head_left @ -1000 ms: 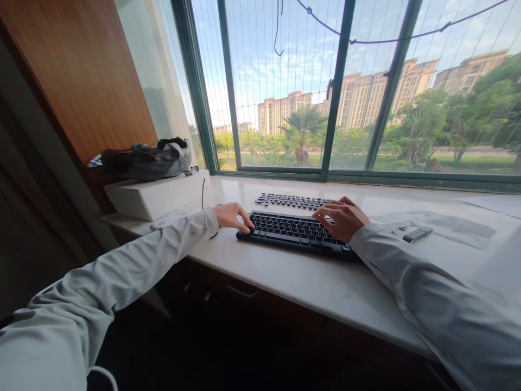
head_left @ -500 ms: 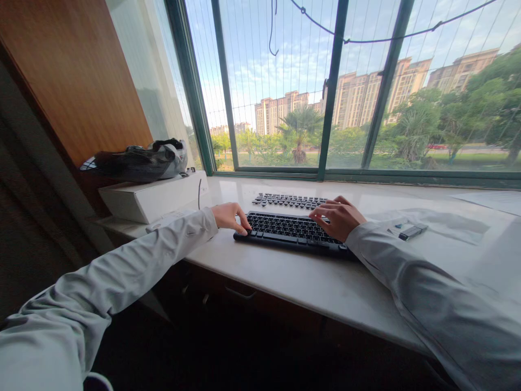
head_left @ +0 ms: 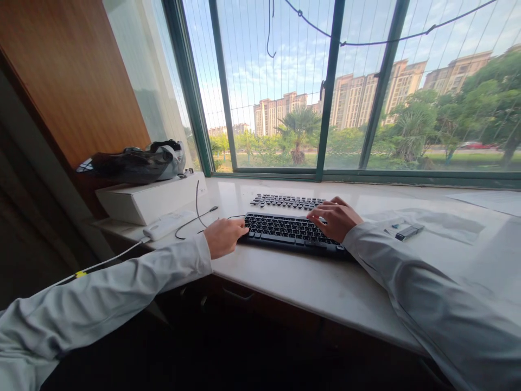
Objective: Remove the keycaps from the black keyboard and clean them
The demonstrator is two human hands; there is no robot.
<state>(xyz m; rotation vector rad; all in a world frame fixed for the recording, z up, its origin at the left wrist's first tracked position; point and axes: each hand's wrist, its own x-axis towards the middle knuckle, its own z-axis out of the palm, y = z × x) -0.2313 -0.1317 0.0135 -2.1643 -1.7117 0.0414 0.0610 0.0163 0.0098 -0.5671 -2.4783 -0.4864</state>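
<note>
A black keyboard (head_left: 291,232) lies on the pale stone sill (head_left: 309,282) before the window. My left hand (head_left: 223,237) is curled around the keyboard's left end, covering that corner. My right hand (head_left: 336,217) rests on the keys at the right half, fingers bent and lying on the keycaps. Just behind the keyboard lie rows of dark keys (head_left: 287,201), apart from both hands. Both my arms are in light grey sleeves.
A white box (head_left: 150,198) with a black bag (head_left: 130,163) on top stands at the left. Before it lie a white adapter (head_left: 165,224) and a thin cable (head_left: 197,209). A small dark stick (head_left: 408,232) lies on clear plastic at the right. Green-framed window panes (head_left: 325,108) close the back.
My left hand has pulled back from the left keys and now curls around the keyboard's left end. Its arm dropped, uncovering the adapter and cable. The right hand has barely moved.
</note>
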